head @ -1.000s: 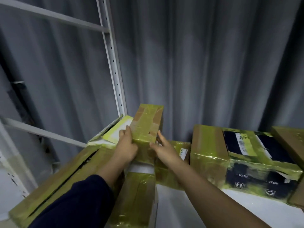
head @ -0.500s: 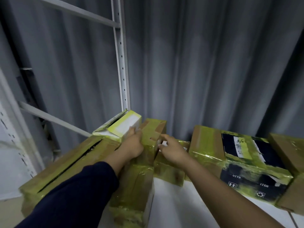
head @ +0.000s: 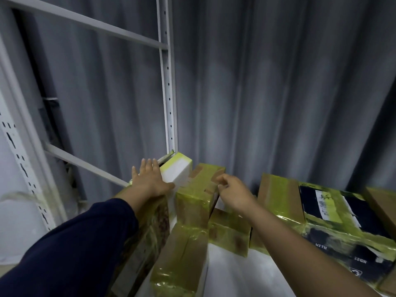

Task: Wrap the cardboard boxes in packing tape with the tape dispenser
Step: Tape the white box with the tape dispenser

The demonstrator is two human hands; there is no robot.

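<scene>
The left hand (head: pixel 150 181) is flat with the fingers straight and slightly spread. Its palm side lies against the white box (head: pixel 179 171), which has yellow-green tape along its top edge. The left sleeve (head: pixel 81 249) is dark blue and extends over a long taped carton (head: pixel 147 234) lying at the left.

The right hand (head: pixel 234 192) has loosely curled fingers that enclose nothing. The fingertips (head: pixel 220 179) sit at the upper right edge of the upright taped box (head: pixel 198 189). Contact there cannot be confirmed.

The upright taped box stands between the two hands, just beside the white box. A second taped box (head: pixel 184 256) lies in front of it, and a smaller one (head: pixel 231 231) is below the right wrist. A large taped box with dark print (head: pixel 325 217) rests at the right. All the boxes sit on the white desk (head: pixel 240 277). A perforated rack post (head: pixel 169 86) and a grey curtain (head: pixel 278 82) stand behind.
</scene>
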